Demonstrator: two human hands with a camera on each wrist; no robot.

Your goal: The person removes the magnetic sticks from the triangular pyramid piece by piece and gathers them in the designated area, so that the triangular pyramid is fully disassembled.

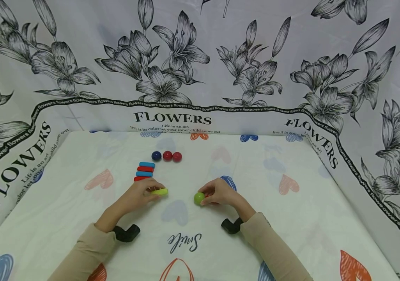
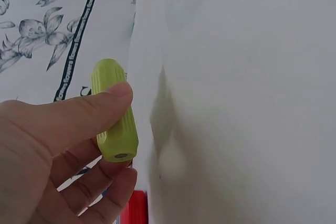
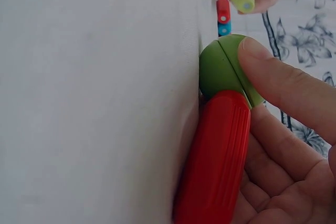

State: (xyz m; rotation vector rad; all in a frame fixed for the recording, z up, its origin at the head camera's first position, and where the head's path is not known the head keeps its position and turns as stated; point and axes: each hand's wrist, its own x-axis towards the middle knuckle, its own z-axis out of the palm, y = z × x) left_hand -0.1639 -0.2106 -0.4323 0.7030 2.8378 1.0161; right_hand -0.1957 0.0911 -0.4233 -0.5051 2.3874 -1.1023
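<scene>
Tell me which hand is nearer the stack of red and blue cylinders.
Left. The left hand, gripping a yellow-green cylinder, sits right at the near end of the stack of cylinders. The right hand, holding a green ball, is farther off to the right.

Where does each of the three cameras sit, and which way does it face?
Head: looks forward and down at the table; both forearms and hands show.
Left wrist: looks along the left hand, which grips a green cylinder.
Right wrist: looks along the right hand, which holds a green ball and red cylinder.
Shared: each wrist view catches the other hand's green piece.
</scene>
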